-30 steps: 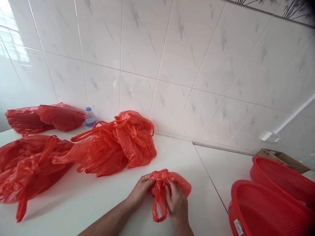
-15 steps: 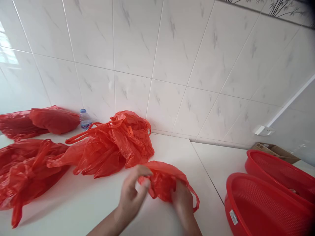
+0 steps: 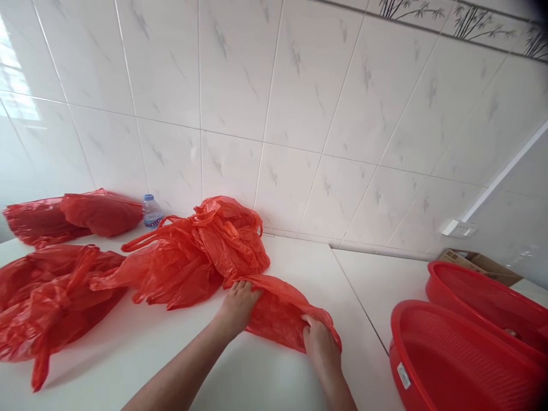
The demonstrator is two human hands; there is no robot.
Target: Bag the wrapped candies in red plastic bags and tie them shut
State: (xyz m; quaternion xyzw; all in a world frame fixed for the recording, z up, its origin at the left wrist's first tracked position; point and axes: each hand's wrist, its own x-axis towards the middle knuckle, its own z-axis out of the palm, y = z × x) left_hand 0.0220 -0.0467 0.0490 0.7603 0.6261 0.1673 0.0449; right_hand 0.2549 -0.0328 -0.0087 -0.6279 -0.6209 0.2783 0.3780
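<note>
A red plastic bag [image 3: 278, 319] lies stretched between my two hands, low over the white tabletop. My left hand [image 3: 240, 305] is closed on its left edge. On the right side, my right hand [image 3: 319, 339] grips the bag's rim, thumb and fingers folded round the thin film. Just behind my left hand sits a heap of crumpled red plastic bags [image 3: 205, 251], which touches or nearly touches the held bag.
Farther left lie a filled red bag [image 3: 55, 302] and wrapped red bundles [image 3: 103, 214]. A plastic bottle [image 3: 152, 212] stands by the tiled wall. At right are two red baskets [image 3: 405, 348], a cardboard box [image 3: 479, 265] and a wall socket [image 3: 459, 229].
The bag was bunched up between my hands and is now spread out wider and flatter. My left hand, formerly apart from it with curled fingers, now grips its left edge.
</note>
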